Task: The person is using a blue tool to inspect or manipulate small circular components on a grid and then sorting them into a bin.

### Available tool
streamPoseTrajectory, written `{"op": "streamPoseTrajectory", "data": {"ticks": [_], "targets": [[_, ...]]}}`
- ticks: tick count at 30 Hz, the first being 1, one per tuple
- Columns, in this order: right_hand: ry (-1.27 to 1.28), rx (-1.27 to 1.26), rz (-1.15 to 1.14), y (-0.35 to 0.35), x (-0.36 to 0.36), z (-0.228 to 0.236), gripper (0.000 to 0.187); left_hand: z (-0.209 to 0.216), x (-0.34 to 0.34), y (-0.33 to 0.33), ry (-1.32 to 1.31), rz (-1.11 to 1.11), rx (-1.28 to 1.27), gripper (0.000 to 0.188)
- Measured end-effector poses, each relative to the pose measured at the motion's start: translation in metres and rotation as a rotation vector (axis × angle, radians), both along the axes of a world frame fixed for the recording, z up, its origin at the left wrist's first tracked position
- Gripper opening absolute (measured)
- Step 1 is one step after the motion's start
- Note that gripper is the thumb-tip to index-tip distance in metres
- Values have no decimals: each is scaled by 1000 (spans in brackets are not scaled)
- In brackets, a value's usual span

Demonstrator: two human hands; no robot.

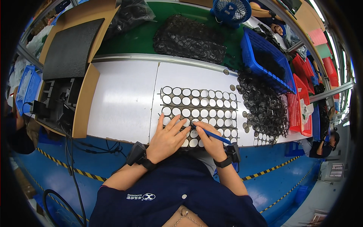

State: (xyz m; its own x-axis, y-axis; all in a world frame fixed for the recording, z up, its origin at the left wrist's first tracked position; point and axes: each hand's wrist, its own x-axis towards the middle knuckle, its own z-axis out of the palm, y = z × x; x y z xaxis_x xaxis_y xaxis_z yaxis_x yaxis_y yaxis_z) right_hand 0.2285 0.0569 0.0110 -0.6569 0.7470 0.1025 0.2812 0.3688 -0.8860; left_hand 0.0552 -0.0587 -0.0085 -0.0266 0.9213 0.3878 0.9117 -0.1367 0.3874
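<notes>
Rows of round white discs in a dark grid (198, 97) lie on the white tabletop in front of me. My left hand (169, 139) rests on the near left part of these rows, fingers spread and palm down. Close to its fingertips, my right hand (210, 142) grips a slim blue pen-like tool (215, 135). The tool's front end meets the grid between my two hands; I cannot make out its tip. Both hands cover some of the discs. Each wrist wears a black strap with a dark box-like device.
Right of the grid lies a heap of black round parts (261, 102), beside a blue basket (249, 56) and a red basket (293, 102). An open cardboard box (85, 100) stands left. Beyond are a bagged dark bundle (189, 38) and a blue fan (231, 11). Other people work nearby.
</notes>
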Motion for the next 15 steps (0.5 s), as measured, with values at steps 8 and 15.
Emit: {"op": "streamPoseTrajectory", "data": {"ticks": [8, 15], "targets": [[-4, 11, 15, 0, 0, 0, 25, 1, 0, 0, -2, 1, -1, 33], [20, 3, -24, -3, -2, 0, 21, 1, 0, 0, -3, 0, 0, 33]]}}
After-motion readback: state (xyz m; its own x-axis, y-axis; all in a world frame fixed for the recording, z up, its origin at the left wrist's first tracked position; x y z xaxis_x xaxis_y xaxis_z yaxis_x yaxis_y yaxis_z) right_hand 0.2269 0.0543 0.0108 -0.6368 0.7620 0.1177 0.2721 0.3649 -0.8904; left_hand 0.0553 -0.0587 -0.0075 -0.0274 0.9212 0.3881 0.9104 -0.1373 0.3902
